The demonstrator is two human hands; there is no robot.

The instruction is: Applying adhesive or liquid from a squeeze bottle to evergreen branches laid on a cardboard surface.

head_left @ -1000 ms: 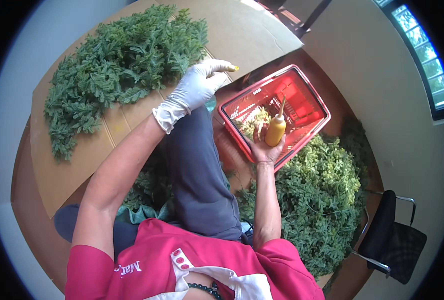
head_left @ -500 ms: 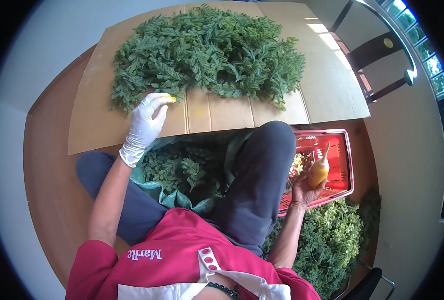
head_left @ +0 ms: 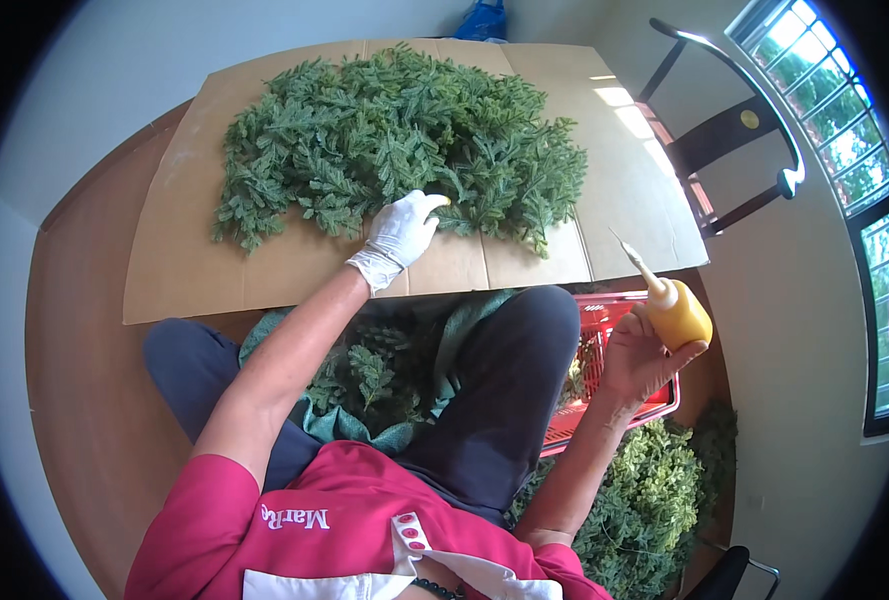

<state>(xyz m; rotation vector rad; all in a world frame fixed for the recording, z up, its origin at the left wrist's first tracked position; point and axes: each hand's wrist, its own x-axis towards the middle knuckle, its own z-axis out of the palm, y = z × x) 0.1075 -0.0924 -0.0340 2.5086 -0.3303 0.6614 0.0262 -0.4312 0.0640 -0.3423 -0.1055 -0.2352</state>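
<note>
A heap of green fir-like sprigs [head_left: 364, 140] covers much of a cardboard sheet [head_left: 184, 260]. At the heap's near edge is my left hand [head_left: 396, 236], in a white glove, its thumb apart from the fingers. A yellow smear shows on a fingertip against the sprigs; I make out nothing held. On the right, my bare right hand [head_left: 639, 365] grips a squeeze bottle [head_left: 686, 318] of yellow liquid. Its long pale nozzle tilts up and left, apart from the cardboard.
Below the right hand stands a red plastic basket [head_left: 561, 432]. A pile of lighter green sprigs [head_left: 644, 480] lies beside it. More sprigs [head_left: 367, 370] rest on green cloth [head_left: 396, 438] between my legs. A dark chair [head_left: 729, 125] stands far right, near a barred window [head_left: 814, 90].
My left hand has moved right, to the front middle of the sprig heap. My right hand has raised the squeeze bottle up and right, tilting its nozzle leftward. The whole view has shifted slightly.
</note>
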